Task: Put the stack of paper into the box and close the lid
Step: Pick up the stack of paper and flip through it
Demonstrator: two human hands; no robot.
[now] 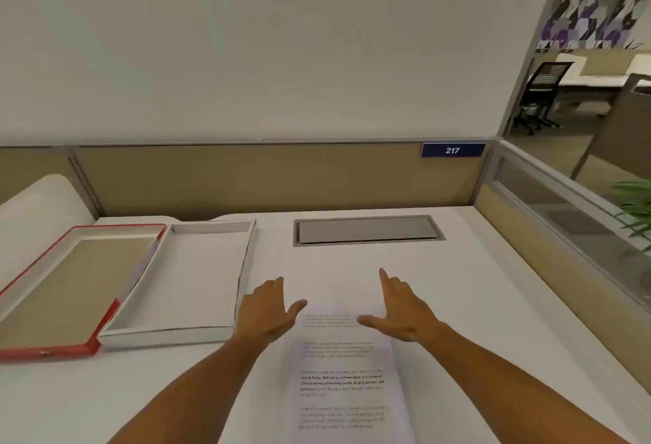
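Observation:
A stack of printed paper (343,383) lies flat on the white desk straight in front of me. My left hand (267,309) hovers over its far left corner, fingers apart, holding nothing. Over the far right corner my right hand (398,313) is likewise open, thumb pointing inward. An empty white box (183,334) sits to the left of the paper, its top uncovered. The red-edged lid (53,348) lies upside down beside the box, further left, showing its brown inside.
A grey cable hatch (366,230) is set into the desk beyond the paper. A tan partition (246,179) with a blue "217" sign (452,150) bounds the far edge. A glass divider (563,211) runs along the right. A plant (634,207) stands behind it.

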